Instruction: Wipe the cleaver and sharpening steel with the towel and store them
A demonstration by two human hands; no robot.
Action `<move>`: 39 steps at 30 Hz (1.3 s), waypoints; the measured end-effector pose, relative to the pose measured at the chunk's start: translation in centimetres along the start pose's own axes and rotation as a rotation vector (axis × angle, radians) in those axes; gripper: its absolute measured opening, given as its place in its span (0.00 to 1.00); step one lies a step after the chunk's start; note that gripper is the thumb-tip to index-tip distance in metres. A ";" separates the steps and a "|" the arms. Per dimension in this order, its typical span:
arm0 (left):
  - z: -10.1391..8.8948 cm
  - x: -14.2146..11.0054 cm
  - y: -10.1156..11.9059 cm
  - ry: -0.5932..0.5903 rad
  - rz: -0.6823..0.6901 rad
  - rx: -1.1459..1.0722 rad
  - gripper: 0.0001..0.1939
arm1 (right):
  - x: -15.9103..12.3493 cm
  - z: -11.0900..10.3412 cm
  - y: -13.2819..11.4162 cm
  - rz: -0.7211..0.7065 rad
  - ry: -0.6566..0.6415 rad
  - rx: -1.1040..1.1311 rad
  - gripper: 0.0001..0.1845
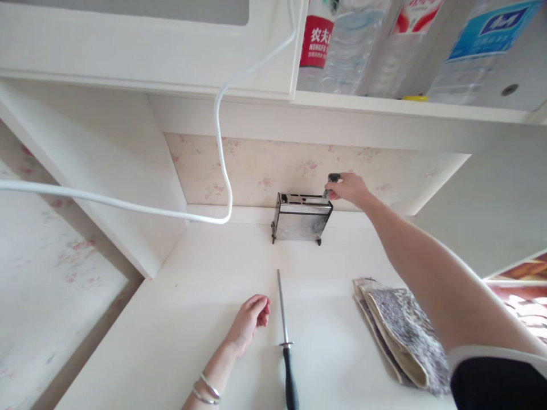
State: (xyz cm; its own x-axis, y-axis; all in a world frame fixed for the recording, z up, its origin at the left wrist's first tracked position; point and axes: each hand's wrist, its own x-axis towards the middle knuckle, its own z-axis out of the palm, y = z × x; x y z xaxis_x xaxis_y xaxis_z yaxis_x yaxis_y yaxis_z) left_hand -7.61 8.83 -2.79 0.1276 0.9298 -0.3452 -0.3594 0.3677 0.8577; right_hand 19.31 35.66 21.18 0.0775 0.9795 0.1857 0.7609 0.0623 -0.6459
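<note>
At the right end of a metal knife block (302, 223), my right hand (351, 188) is closed round the dark handle of a knife (334, 177). Its blade is mostly hidden by the fingers and the block, so I cannot tell how far it sits in the slot. My left hand (252, 319) hovers low over the white table with its fingers curled in a loose fist and nothing visible in them. Just right of it lies a sharpening steel (282, 310) with a black handle, its rod pointing towards the block. The left hand does not touch it.
A folded grey cloth (401, 330) lies on the right of the table (231, 267). A white cable (220, 131) hangs across the upper left. Above, a shelf (397, 108) holds several plastic bottles (354, 45). A white side panel (115, 171) bounds the left.
</note>
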 end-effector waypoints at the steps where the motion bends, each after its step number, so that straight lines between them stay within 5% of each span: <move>1: 0.0 0.0 0.0 -0.003 0.002 -0.001 0.14 | -0.2 0.8 0.4 0.005 -0.010 -0.007 0.17; 9: -0.1 0.0 -0.1 -0.020 -0.007 0.001 0.14 | -0.7 3.4 2.3 0.042 -0.058 0.031 0.23; 16: 0.0 -0.3 -0.1 -0.054 0.053 0.094 0.14 | -3.2 3.4 4.4 0.038 -0.068 0.121 0.43; 23: 0.7 -2.0 0.2 -0.117 0.277 0.753 0.13 | -12.1 5.7 12.3 0.074 -0.230 0.138 0.31; 28: 2.7 -4.7 2.0 -0.353 0.685 1.555 0.21 | -20.5 9.0 17.8 0.074 -0.354 0.118 0.22; 33: 4.3 -4.7 2.7 -0.625 1.091 1.972 0.09 | -25.3 11.7 19.2 0.051 -0.218 0.029 0.16; 39: 5.8 -3.2 1.8 -0.775 1.248 2.161 0.05 | -26.6 12.8 18.9 -0.035 -0.079 -0.045 0.16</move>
State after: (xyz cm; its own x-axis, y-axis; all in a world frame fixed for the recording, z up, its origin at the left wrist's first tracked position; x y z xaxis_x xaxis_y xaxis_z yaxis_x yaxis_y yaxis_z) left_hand -3.30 6.59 2.08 0.9489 0.3155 0.0099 0.3037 -0.9040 -0.3008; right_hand 23.44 13.22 -5.45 0.0006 0.9890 0.1478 0.7908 0.0900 -0.6054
